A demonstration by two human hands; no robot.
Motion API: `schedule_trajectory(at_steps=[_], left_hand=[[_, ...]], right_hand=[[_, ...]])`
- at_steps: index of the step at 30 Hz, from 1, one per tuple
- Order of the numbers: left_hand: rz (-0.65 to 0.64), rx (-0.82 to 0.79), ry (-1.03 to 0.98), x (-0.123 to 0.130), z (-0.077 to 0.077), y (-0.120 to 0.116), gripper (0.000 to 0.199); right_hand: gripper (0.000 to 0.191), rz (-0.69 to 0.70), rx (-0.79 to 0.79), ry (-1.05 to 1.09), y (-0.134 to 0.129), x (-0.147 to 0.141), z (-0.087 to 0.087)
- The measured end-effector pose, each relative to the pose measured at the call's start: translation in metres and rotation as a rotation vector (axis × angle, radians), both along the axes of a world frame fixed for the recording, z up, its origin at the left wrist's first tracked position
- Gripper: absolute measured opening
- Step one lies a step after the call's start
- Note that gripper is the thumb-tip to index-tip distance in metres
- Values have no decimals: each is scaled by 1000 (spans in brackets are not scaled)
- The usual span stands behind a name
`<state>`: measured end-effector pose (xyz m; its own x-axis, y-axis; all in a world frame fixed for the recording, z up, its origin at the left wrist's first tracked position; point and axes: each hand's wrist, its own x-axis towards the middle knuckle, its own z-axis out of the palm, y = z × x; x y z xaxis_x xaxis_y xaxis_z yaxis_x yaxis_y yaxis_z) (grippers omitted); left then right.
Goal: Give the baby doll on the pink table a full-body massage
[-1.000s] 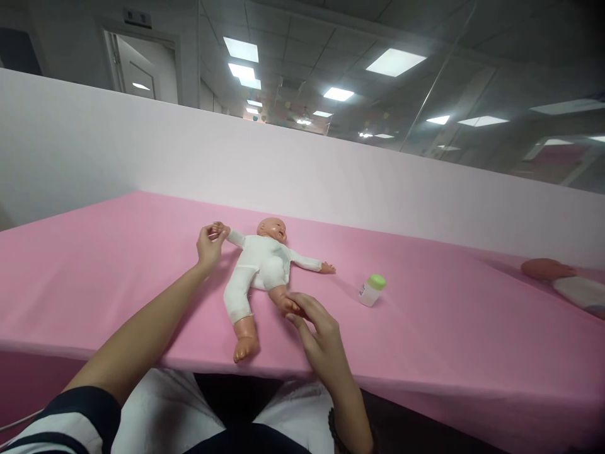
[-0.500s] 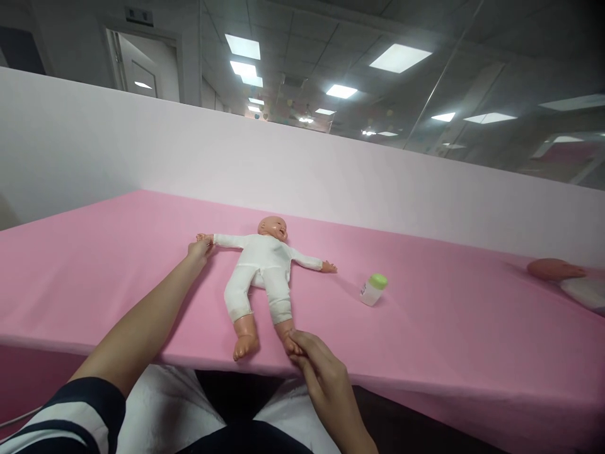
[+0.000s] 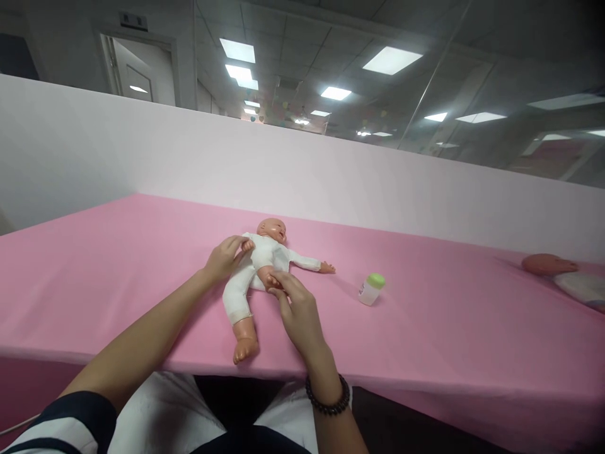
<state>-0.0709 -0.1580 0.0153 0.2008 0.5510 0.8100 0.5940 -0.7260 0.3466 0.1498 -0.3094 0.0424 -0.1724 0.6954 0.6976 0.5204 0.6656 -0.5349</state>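
Observation:
A baby doll (image 3: 239, 296) in a white suit lies on its back on the pink table cover (image 3: 425, 315), its head toward the white partition. My left hand (image 3: 225, 257) is closed on the doll's hand at the left, which is folded in over its chest. Between the fingers of my right hand (image 3: 300, 309) is the doll's foot on the right side, raised up to its belly with the leg bent. The other leg lies stretched toward the front edge, and the other arm reaches out to the right.
A small clear bottle with a green cap (image 3: 372, 289) stands tilted in view right of the doll. Part of a second doll (image 3: 548, 265) lies at the far right. Behind the cover rises a white partition (image 3: 293, 170).
My left hand has brought the doll's arm inward over its chest. My right hand has lifted the doll's foot from near the front edge up to its belly, bending the leg.

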Motion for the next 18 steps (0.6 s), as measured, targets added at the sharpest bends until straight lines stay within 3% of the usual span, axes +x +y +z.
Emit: schedule_trajectory(at_steps=[4,8,15,18], left_hand=[[21,44,118,0,-5,0,25],[37,-10,-19,-3,-5,3,25],[166,-247,-782,-18,-1,24,32],[133,-403,-1133,-30,-2,35,22]], right_hand=[[32,-3,-11,12,10,-11,-4],[29,24,-35,62,-4,-5,-3],[28,33,-115,-9,-64,38,-2],[30,27,-108,-87,-79,54,-10]])
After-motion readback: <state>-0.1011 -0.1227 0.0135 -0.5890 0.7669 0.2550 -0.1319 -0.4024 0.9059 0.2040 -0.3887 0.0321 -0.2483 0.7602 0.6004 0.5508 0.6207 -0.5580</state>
